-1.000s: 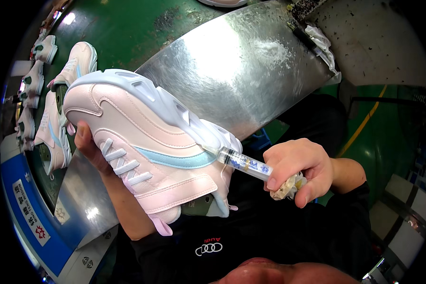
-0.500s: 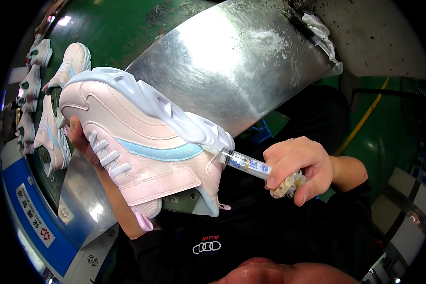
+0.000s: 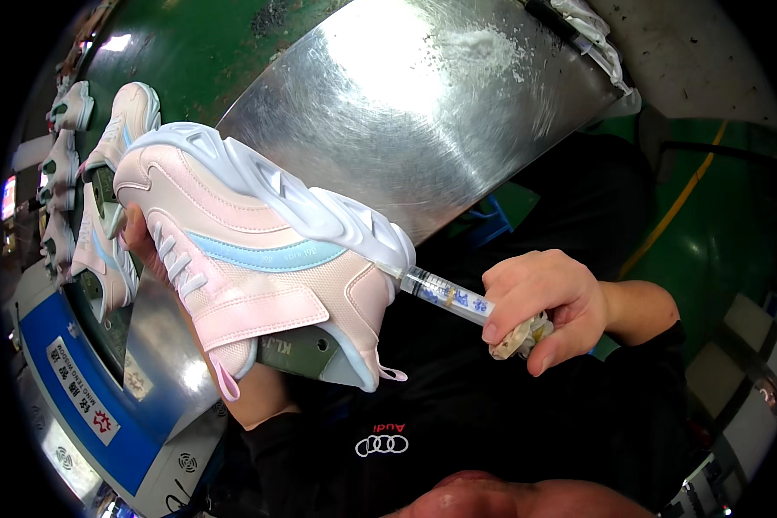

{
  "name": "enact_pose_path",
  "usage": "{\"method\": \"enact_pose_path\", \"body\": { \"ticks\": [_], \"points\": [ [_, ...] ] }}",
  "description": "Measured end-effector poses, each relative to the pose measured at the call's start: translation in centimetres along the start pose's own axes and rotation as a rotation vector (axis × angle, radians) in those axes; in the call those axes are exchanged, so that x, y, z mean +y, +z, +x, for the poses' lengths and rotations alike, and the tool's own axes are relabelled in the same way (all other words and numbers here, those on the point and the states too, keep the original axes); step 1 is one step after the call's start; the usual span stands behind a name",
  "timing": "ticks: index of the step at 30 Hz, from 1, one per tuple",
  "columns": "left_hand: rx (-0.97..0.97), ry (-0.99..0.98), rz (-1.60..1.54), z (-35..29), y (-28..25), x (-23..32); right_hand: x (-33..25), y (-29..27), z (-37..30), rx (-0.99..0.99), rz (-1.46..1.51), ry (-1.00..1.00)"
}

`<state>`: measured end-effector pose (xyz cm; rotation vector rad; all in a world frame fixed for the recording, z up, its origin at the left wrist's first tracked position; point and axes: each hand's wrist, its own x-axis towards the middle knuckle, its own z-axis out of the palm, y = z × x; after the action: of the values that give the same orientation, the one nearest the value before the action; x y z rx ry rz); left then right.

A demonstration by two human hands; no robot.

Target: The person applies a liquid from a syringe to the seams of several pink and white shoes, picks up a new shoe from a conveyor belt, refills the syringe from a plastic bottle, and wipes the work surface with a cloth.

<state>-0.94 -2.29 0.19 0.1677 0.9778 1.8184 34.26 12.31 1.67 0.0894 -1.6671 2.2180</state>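
A pale pink sneaker (image 3: pixel 259 224) with a white sole and a light blue stripe is held on its side in my left hand (image 3: pixel 138 237). That hand grips it from behind near the toe, and most of its fingers are hidden. Inside the shoe's collar shows a dark green shoe last (image 3: pixel 300 352). My right hand (image 3: pixel 548 302) is closed on a clear syringe (image 3: pixel 447 295) with blue marks on its barrel. Crumpled whitish material (image 3: pixel 520 337) is bunched at the syringe's rear end. The syringe's tip meets the seam between the sole and the upper at the heel.
A shiny metal table (image 3: pixel 380 129) lies beyond the shoe. More pink sneakers (image 3: pixel 95 246) stand on the green surface at the left. A dark tool with white wrapping (image 3: pixel 591 43) rests at the table's far right corner. A blue panel (image 3: pixel 86 380) curves along the lower left.
The shoe has tilted a little and shifted slightly left. The syringe tip stays at the heel seam, while my right hand has barely moved. The view has shifted slightly.
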Motion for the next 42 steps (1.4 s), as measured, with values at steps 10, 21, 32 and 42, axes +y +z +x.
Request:
{"method": "enact_pose_path", "body": {
  "ticks": [10,21,32,42],
  "points": [
    [-0.004,-0.102,0.067,-0.5,-0.5,1.1,1.9,0.6,-0.6,0.082,-0.063,-0.069],
    [0.018,0.032,0.517,-8.8,-9.5,4.3,2.8,1.4,0.3,0.105,-0.153,-0.065],
    [0.301,-0.056,0.304,-16.3,-7.4,1.7,3.5,2.9,0.8,0.143,-0.224,-0.093],
    [0.348,-0.196,0.362,-19.6,-4.7,-2.2,4.3,3.6,0.8,0.185,-0.281,-0.146]
  ]
}}
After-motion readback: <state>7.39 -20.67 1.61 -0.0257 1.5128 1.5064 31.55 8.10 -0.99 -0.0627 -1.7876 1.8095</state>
